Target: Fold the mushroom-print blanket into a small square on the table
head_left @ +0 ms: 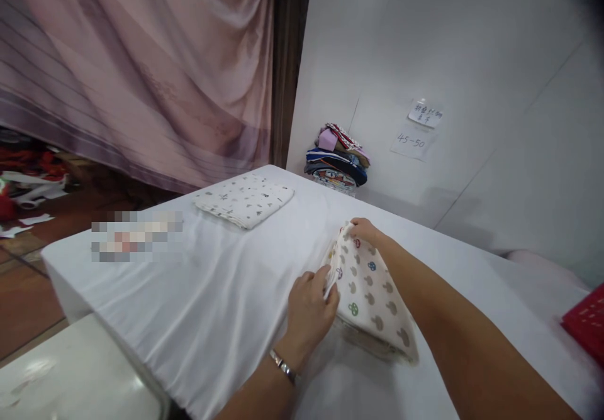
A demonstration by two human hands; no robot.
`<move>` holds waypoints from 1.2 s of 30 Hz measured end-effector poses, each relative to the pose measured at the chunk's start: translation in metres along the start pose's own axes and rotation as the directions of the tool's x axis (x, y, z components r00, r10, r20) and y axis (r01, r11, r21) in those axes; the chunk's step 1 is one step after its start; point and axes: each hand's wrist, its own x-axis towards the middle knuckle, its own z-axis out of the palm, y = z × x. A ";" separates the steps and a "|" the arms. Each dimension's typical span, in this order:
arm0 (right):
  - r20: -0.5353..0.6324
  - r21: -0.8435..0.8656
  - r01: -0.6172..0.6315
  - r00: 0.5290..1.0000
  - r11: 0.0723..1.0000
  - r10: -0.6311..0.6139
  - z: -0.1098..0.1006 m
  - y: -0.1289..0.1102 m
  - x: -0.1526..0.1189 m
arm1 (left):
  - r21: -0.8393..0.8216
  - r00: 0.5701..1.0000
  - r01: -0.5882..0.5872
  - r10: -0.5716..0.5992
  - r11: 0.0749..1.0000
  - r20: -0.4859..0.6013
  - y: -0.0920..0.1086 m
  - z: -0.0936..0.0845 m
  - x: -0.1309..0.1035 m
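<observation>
A cream cloth (372, 294) printed with brown, green, blue and red mushroom shapes is folded in layers and lifted at its left edge. My left hand (311, 307), with a metal bracelet at the wrist, pinches the near part of that edge. The far corner is gripped between the fingers of my right hand (365, 228). The cloth's lower right part hangs down towards the white table cover (226, 288). Further back on the table lies a flat folded white cloth (245, 200) with small grey prints.
A blurred-out object (136, 236) lies at the table's left. Folded fabrics (336, 159) are stacked by the wall. A red item (585, 326) is at the right edge. A pale glossy surface (70, 370) stands at the lower left, and a pink curtain (165, 61) hangs behind.
</observation>
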 end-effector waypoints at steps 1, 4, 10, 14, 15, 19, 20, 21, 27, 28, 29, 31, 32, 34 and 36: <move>-0.012 -0.001 0.012 1.000 1.000 -0.012 0.002 -0.001 0.000 | 0.015 1.000 0.020 -0.020 1.000 -0.004 -0.001 0.000 0.001; -0.015 -0.041 0.029 0.999 0.999 -0.030 0.013 -0.001 0.000 | 0.131 0.983 0.143 -0.156 0.981 0.095 -0.006 0.001 0.005; 0.001 -0.183 0.038 0.999 0.982 -0.039 0.034 0.004 -0.005 | 0.286 0.929 0.204 -0.278 0.936 0.246 -0.011 0.004 0.008; -0.034 -0.220 0.075 0.996 0.973 -0.084 0.027 0.002 -0.018 | 0.282 0.923 0.212 -0.286 0.936 0.257 -0.009 0.001 0.008; -0.040 -0.213 0.084 0.995 0.973 -0.095 0.023 0.001 -0.024 | 0.277 0.924 0.209 -0.282 0.938 0.259 -0.009 0.000 0.008; -0.058 -0.104 0.115 0.991 0.988 -0.122 0.006 -0.003 -0.071 | 0.264 0.925 0.203 -0.273 0.943 0.263 -0.010 0.001 0.009; -0.064 -0.044 0.124 0.990 0.991 -0.127 0.002 -0.004 -0.089 | 0.263 0.925 0.206 -0.276 0.943 0.263 -0.010 0.002 0.009; -0.073 0.026 0.135 0.989 0.991 -0.132 -0.003 -0.005 -0.110 | 0.261 0.924 0.210 -0.279 0.942 0.262 -0.010 0.002 0.010; -0.335 0.189 0.182 0.936 0.965 -0.111 -0.001 0.014 -0.239 | 0.173 0.910 0.260 -0.301 0.950 0.285 -0.011 0.001 0.015; -0.450 0.157 0.208 0.885 0.965 -0.118 0.005 0.021 -0.257 | 0.137 0.910 0.275 -0.304 0.952 0.282 -0.011 0.000 0.016; -0.556 0.111 0.238 0.820 0.965 -0.138 0.012 0.026 -0.273 | 0.094 0.912 0.289 -0.304 0.953 0.276 -0.011 0.000 0.017; -0.659 0.008 0.313 0.716 0.950 -0.230 0.029 0.034 -0.301 | 0.008 0.916 0.314 -0.305 0.949 0.261 -0.013 0.000 0.018; -0.632 -0.043 0.367 0.711 0.929 -0.310 0.038 0.035 -0.313 | -0.031 0.918 0.323 -0.306 0.946 0.253 -0.014 0.001 0.019; -0.446 -0.116 0.490 0.751 0.864 -0.486 0.053 0.029 -0.328 | -0.110 0.924 0.337 -0.305 0.935 0.232 -0.016 0.002 0.020; -0.254 -0.152 0.568 0.768 0.809 -0.587 0.063 0.014 -0.332 | -0.214 0.930 0.347 -0.305 0.913 0.205 -0.016 0.004 0.020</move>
